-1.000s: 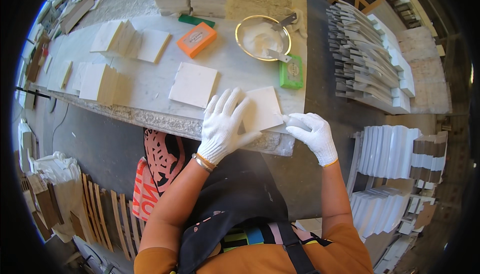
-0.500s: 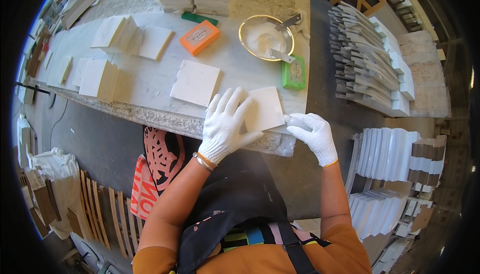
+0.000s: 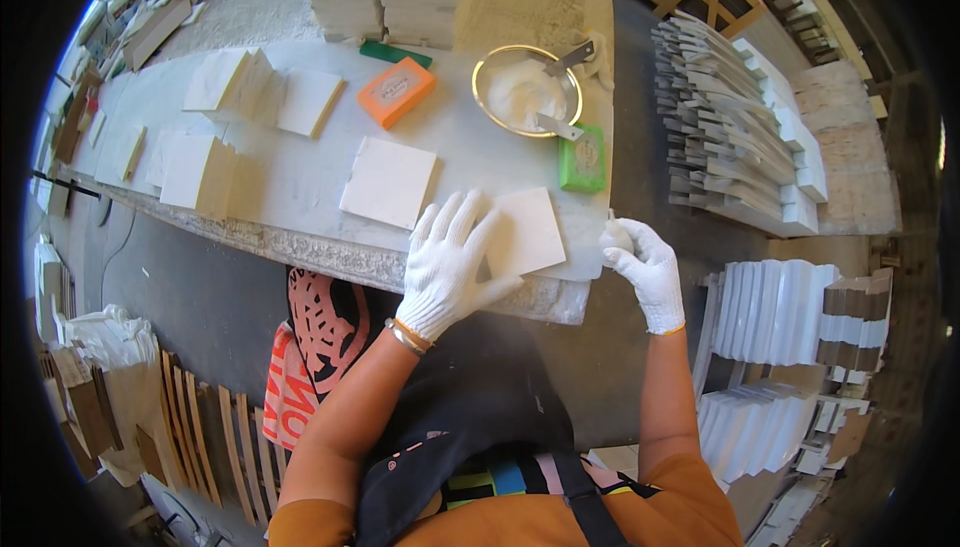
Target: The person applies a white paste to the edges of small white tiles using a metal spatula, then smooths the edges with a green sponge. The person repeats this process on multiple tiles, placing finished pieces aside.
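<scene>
A square white tile (image 3: 530,231) lies near the front edge of the marble-topped bench (image 3: 290,169). My left hand (image 3: 447,262), in a white knit glove, rests at the tile's left side with its fingers spread. A second white tile (image 3: 388,183) sits just beyond those fingertips. Past the bench's right edge, my gloved right hand (image 3: 646,269) pinches a small white squeeze bottle (image 3: 617,237) with its thin tip pointing up. The bottle is apart from the tile, and the fingers hide part of it.
A gold-rimmed bowl of white paste (image 3: 525,87) holds two scrapers, beside a green block (image 3: 582,159). An orange block (image 3: 397,92) lies farther left. Stacks of white tiles (image 3: 205,175) stand on the left of the bench. Racked slabs (image 3: 725,112) stand at the right.
My right hand has moved right and slightly toward me, taking the squeeze bottle away from the tile's corner. My left hand stays spread at the tile. The view has shifted slightly.
</scene>
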### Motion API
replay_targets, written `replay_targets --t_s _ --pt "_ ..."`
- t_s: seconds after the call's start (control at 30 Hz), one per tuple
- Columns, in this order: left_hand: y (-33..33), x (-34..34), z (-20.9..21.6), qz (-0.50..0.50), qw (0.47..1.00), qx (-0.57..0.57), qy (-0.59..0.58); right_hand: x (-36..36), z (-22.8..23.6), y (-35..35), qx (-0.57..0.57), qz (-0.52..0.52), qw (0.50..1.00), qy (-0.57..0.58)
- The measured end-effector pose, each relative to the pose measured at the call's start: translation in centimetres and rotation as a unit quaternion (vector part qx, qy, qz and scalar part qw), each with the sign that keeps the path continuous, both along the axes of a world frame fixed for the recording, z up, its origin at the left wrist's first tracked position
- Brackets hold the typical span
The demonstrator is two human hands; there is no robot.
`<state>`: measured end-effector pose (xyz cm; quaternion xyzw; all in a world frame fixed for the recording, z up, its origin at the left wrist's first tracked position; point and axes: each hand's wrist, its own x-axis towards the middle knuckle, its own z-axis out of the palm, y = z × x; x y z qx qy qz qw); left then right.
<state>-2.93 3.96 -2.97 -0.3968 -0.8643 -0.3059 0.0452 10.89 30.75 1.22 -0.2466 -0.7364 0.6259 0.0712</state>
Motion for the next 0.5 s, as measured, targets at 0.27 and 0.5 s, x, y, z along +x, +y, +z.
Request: replay_targets --t_s 0.27,0.5 --pt "0.3 0.0 0.5 0.0 1.0 0.005 0.004 -7.1 -0.1 6.8 0.097 -0.066 0.984 0.132" --pt "0.3 -0.1 0.4 -0.004 1.0 -0.02 -0.001 -15.1 -0.1 8.3 0.183 -0.037 0.977 0.098"
